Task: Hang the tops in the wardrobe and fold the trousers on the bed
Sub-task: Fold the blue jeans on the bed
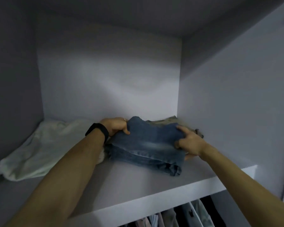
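Note:
A folded pair of blue jeans (146, 145) lies on the upper wardrobe shelf (138, 190), toward its right side. My left hand (116, 126), with a black band on the wrist, grips the left far corner of the jeans. My right hand (189, 141) clasps the right edge, fingers over the top and thumb below. Behind the jeans a beige folded garment (164, 122) shows partly against the back wall. Several tops (175, 217) hang under the shelf at the bottom.
A crumpled pale white cloth (36, 149) lies on the left half of the shelf. White wardrobe walls close the compartment at left, back and right (236, 95). Bare shelf surface runs along the front edge.

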### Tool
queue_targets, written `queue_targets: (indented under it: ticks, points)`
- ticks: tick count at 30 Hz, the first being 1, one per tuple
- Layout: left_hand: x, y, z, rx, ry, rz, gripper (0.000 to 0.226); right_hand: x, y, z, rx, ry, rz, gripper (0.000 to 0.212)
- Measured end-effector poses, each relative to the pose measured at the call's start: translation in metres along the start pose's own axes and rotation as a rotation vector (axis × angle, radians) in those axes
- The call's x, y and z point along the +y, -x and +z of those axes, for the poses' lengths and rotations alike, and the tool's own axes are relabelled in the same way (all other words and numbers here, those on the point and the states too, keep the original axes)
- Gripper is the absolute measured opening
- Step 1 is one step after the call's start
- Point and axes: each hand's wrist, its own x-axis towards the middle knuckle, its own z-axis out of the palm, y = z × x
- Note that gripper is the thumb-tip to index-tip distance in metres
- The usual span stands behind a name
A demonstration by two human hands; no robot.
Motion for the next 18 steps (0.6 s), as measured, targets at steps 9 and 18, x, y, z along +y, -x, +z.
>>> queue_targets:
  ticks: [9,18]
  points:
    - [0.011,-0.035,0.012,0.231,-0.826,0.037,0.063,0.002,0.019,-0.003,-0.345,0.369,-0.127,0.051]
    - [0.009,0.092,0.116,0.0,-0.972,0.099,0.074,-0.012,0.009,0.019,-0.198,0.658,-0.531,0.06]
